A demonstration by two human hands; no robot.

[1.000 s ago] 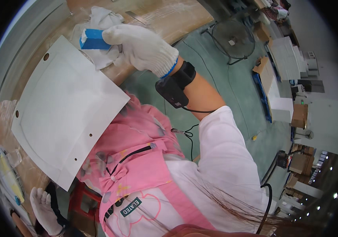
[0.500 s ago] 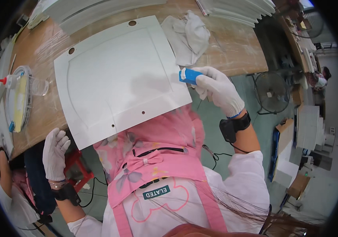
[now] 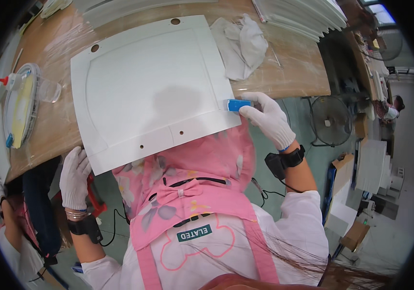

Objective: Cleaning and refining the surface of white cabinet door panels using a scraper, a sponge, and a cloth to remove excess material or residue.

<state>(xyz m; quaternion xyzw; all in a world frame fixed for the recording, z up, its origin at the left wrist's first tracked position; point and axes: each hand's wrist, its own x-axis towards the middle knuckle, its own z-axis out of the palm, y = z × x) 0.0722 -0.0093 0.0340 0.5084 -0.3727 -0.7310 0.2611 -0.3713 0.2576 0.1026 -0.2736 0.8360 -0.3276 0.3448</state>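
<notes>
A white panel (image 3: 144, 92) with a shallow arched groove and several round holes lies on the table, its near edge overhanging towards my pink apron. My gloved right hand (image 3: 270, 120) pinches a small blue block (image 3: 239, 105) between thumb and fingers. The block's whitish end meets the panel's right edge, close to the near right corner. At the panel's left edge, near the closest corner, is my gloved left hand (image 3: 75, 178). Its fingers are loosely extended and hold nothing; whether they touch the panel I cannot tell.
A crumpled white cloth (image 3: 240, 46) lies right of the panel. To its left are a clear bottle with a red tip (image 3: 9, 81) and a round tray (image 3: 34, 118). Stacked white panels (image 3: 298, 17) stand behind. A floor fan (image 3: 331, 121) is at the right; another person's arm (image 3: 11, 220) shows at lower left.
My right hand has brought the blue block down onto the panel's right edge. My left hand has moved up and right, closer to the panel's left edge.
</notes>
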